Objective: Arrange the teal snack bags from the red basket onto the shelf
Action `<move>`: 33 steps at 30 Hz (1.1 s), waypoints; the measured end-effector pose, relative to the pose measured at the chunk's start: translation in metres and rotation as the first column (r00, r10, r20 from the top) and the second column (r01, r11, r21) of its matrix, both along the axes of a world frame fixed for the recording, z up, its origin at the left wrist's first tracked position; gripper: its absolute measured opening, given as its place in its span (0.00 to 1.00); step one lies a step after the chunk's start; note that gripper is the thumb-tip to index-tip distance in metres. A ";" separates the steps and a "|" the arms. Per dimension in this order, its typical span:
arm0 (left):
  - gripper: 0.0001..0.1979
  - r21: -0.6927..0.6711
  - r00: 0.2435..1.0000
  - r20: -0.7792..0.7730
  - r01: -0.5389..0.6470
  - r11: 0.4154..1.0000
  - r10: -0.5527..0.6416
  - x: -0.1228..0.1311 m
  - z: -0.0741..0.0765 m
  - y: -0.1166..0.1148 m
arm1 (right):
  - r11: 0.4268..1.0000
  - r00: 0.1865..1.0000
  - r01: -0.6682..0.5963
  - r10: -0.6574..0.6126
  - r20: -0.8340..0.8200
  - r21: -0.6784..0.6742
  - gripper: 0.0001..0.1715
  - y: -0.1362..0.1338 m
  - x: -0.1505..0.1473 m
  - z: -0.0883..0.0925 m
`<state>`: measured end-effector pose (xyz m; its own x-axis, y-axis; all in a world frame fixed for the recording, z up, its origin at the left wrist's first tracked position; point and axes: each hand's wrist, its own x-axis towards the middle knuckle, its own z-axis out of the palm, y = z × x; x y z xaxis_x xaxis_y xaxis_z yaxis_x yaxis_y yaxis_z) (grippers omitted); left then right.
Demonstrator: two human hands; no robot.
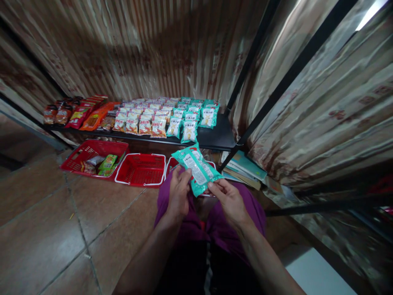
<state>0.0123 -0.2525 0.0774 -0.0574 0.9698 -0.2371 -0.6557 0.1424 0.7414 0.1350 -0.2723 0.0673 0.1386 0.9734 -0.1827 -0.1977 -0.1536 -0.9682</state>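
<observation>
A teal packet is gripped by the left hand and right hand before the shelf's front edge.

Snack packets lay in rows on a shelf, with a curtain behind it. On the floor below, a left basket with bags in it, a middle basket and a right basket stood side by side, and books lay to their right. Before the right basket, a pouch was between the left hand and right hand
</observation>
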 end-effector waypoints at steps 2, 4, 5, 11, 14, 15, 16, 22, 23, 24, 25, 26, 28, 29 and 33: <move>0.20 0.037 1.000 0.006 -0.012 0.999 0.012 -0.002 0.004 0.002 | 1.000 1.000 -0.011 0.011 0.027 0.004 0.21 -0.001 0.000 -0.002; 0.20 0.055 1.000 0.000 -0.025 0.998 0.025 -0.004 0.007 0.004 | 1.000 0.999 -0.017 0.017 0.047 0.002 0.22 -0.002 0.001 -0.003; 0.20 0.058 0.999 -0.006 -0.032 0.998 0.033 -0.004 0.008 0.005 | 1.000 0.998 -0.018 0.018 0.060 0.001 0.22 -0.003 0.002 -0.003; 0.17 0.027 0.994 -0.063 -0.089 0.996 0.091 -0.005 0.004 0.007 | 1.000 0.992 -0.019 0.018 0.124 0.006 0.25 -0.007 0.002 -0.003; 0.15 0.030 0.987 -0.102 -0.124 0.992 0.126 -0.006 0.001 0.006 | 0.999 0.992 -0.033 0.032 0.122 0.005 0.25 -0.008 -0.001 -0.001; 0.13 0.038 0.984 -0.121 -0.129 0.991 0.133 -0.007 0.001 0.006 | 0.999 0.991 -0.036 0.035 0.128 0.007 0.25 -0.008 -0.001 0.000; 0.12 0.049 0.980 -0.143 -0.131 0.990 0.137 -0.008 0.001 0.005 | 0.999 0.990 -0.038 0.036 0.138 0.011 0.25 -0.008 -0.002 0.000; 0.07 0.097 0.949 -0.277 -0.128 0.987 0.150 -0.014 0.022 0.000 | 0.997 0.976 -0.063 0.052 0.210 0.046 0.25 -0.009 -0.003 0.000; 0.06 0.104 0.933 -0.323 -0.129 0.986 0.156 -0.015 0.026 -0.001 | 0.997 0.977 -0.060 0.047 0.206 0.053 0.25 -0.009 -0.003 -0.001; 0.06 0.114 0.914 -0.371 -0.132 0.985 0.166 -0.016 0.030 -0.002 | 0.997 0.981 -0.046 0.033 0.191 0.061 0.24 -0.009 -0.002 -0.002; 0.06 0.125 0.894 -0.411 -0.137 0.983 0.177 -0.017 0.032 -0.003 | 0.997 0.986 -0.023 0.010 0.168 0.070 0.24 -0.009 -0.002 -0.002; 0.06 0.137 0.879 -0.437 -0.143 0.980 0.190 -0.018 0.033 -0.003 | 0.997 0.990 0.005 -0.016 0.138 0.077 0.23 -0.009 -0.002 -0.001; 0.06 0.148 0.865 -0.458 -0.153 0.977 0.205 -0.018 0.033 -0.003 | 0.995 0.995 0.060 -0.066 0.079 0.077 0.24 -0.010 -0.003 0.001; 0.06 0.145 0.865 -0.459 -0.156 0.977 0.206 -0.018 0.033 -0.003 | 0.994 0.995 0.080 -0.084 0.055 0.072 0.24 -0.010 -0.003 0.002; 0.05 0.118 0.882 -0.435 -0.144 0.982 0.182 -0.017 0.031 -0.004 | 0.990 0.991 0.133 -0.133 0.002 0.041 0.25 -0.011 -0.004 0.006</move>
<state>-0.0047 -0.2564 0.1085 -0.2969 0.9522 -0.0720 -0.2664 -0.0102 0.9638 0.1307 -0.2829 0.0728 0.2679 0.9528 -0.1427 -0.2093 -0.0870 -0.9740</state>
